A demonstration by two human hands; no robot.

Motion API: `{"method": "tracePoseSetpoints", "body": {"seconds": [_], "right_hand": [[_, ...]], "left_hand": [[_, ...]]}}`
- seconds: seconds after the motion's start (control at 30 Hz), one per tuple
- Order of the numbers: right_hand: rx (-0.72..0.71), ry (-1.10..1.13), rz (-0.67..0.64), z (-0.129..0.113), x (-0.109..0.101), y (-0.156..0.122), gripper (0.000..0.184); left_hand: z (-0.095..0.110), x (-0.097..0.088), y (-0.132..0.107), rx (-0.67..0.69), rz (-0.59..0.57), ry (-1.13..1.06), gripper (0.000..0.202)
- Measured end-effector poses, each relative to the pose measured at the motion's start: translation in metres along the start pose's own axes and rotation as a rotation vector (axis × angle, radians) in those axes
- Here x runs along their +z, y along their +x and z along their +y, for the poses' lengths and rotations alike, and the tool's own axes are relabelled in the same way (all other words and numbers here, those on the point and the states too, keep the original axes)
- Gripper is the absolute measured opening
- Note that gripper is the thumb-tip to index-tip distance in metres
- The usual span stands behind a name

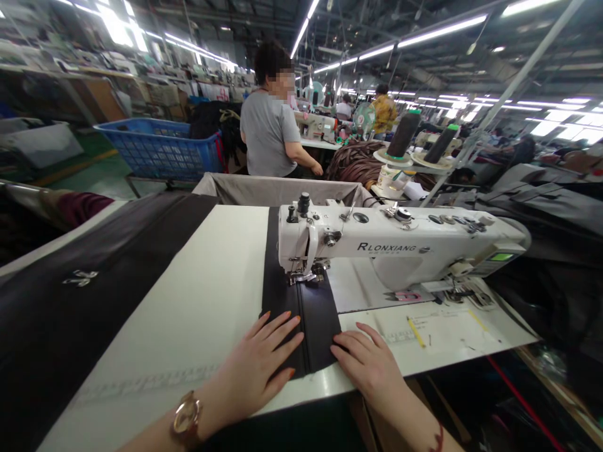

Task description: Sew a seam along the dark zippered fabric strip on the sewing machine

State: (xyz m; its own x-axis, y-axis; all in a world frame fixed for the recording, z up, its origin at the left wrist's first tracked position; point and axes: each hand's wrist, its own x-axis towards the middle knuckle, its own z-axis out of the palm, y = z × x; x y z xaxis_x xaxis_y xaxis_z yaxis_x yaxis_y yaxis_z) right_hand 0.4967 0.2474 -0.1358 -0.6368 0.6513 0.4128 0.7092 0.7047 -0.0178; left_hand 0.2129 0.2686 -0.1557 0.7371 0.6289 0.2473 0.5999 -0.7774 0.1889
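A long black fabric strip (pixel 311 307) runs across the white table (pixel 202 301) and passes under the presser foot (pixel 304 275) of a white sewing machine (pixel 396 242). My left hand (pixel 259 364) lies flat on the strip's near left side, fingers spread. My right hand (pixel 367 361) rests flat with its fingertips on the strip's near right edge. Both hands press down on the cloth without gripping it. A watch sits on my left wrist.
A wide piece of black fabric (pixel 85 295) drapes over the table's left side. A yellow pencil (pixel 416 331) and scissors (pixel 402 295) lie right of the machine. A person in a grey shirt (pixel 271 125) sits ahead beside a blue basket (pixel 160 147). Thread cones (pixel 404 133) stand behind.
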Motion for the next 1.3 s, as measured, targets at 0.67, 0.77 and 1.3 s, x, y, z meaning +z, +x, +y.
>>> {"method": "tracePoseSetpoints", "body": {"seconds": [0.67,0.77,1.3], "right_hand": [[0.023,-0.165,-0.093,0.042,0.024,0.047,0.011],[0.026,-0.229,-0.131,0.046,0.025,0.055,0.008],[0.088,-0.275,-0.264,0.075,0.039,0.096,0.014]], "left_hand": [[-0.014,-0.003,0.005,-0.113,-0.009,-0.070,0.049],[-0.023,-0.004,0.010,-0.121,-0.009,-0.075,0.048],[-0.057,0.001,0.033,-0.110,0.006,-0.042,0.042]]}}
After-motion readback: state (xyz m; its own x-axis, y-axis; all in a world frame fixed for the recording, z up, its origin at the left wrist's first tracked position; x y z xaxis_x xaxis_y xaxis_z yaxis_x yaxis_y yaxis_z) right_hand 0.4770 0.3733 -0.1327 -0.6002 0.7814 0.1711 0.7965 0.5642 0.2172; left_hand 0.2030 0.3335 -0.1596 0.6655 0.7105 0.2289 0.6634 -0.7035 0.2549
